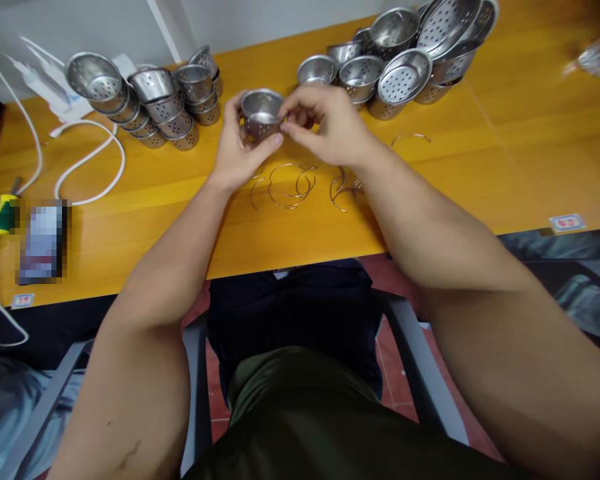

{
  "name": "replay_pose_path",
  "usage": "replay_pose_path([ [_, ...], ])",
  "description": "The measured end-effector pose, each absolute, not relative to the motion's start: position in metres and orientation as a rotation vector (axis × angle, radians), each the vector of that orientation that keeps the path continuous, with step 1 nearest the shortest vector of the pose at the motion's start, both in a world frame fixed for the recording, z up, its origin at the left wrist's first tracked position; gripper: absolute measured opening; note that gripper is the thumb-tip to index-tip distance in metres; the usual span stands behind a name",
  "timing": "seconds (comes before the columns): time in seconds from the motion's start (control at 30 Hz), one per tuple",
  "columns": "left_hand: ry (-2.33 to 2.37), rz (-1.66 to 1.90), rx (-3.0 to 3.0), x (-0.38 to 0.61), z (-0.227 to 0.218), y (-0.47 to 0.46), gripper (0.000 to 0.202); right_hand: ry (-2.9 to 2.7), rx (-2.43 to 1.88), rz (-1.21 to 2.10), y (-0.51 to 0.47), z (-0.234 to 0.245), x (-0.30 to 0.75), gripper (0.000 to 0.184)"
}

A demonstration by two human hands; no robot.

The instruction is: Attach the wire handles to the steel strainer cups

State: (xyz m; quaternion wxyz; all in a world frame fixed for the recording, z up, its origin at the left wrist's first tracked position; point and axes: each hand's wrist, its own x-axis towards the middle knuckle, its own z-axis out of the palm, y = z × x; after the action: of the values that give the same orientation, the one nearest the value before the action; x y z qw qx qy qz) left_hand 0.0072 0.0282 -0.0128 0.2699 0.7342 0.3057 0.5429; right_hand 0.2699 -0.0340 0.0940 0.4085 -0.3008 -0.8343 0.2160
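Note:
My left hand [237,147] is wrapped round a small perforated metal cup [263,121], held tilted a little above the table with its open top toward me. The fingers of my right hand [327,123] are pinched together at the cup's right rim. Whatever lies between those right fingertips is too small to make out. Several thin curved wire pieces [293,205] lie loose on the table just below my hands, some partly hidden by my right forearm. One more curved wire [411,136] lies to the right, apart from the others.
Stacked perforated metal cups [167,110] stand at the back left. More cups and larger perforated bowls [405,77] crowd the back right. A white cable [123,157], a power strip [63,97], a phone [43,243] and a yellow-green handled tool [3,213] lie on the left of the yellow table [480,180].

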Motion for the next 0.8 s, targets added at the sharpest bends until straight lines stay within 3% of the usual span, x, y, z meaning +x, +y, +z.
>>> replay_pose_path([
  [0.2, 0.922, 1.422, 1.937, 0.001, -0.028, 0.046, 0.112, -1.778, -1.218, -0.009, -0.011, 0.112, 0.314, 0.034],
  [0.33, 0.996, 1.482, 1.816, 0.002, -0.036, 0.054, 0.119, -1.784, -1.482, -0.003, -0.005, 0.117, 0.338, 0.024],
  [0.5, 1.008, 1.544, 1.902, 0.002, -0.048, 0.062, 0.099, -1.802, -1.71, 0.006, -0.006, 0.115, 0.343, 0.026],
  [0.63, 1.053, 1.571, 1.986, 0.001, -0.033, 0.051, 0.1, -1.814, -1.703, -0.005, -0.009, 0.116, 0.34, 0.024],
  [0.67, 1.054, 1.607, 2.044, 0.0, -0.024, 0.046, 0.098, -1.812, -1.694, 0.004, -0.01, 0.116, 0.339, 0.024],
  [0.73, 1.053, 1.729, 2.234, -0.007, -0.002, 0.039, 0.073, -1.801, -1.662, 0.028, -0.01, 0.115, 0.338, 0.025],
  [0.8, 1.082, 2.072, 2.379, -0.019, 0.024, 0.033, 0.054, -1.781, -1.625, 0.011, -0.007, 0.113, 0.339, 0.024],
])
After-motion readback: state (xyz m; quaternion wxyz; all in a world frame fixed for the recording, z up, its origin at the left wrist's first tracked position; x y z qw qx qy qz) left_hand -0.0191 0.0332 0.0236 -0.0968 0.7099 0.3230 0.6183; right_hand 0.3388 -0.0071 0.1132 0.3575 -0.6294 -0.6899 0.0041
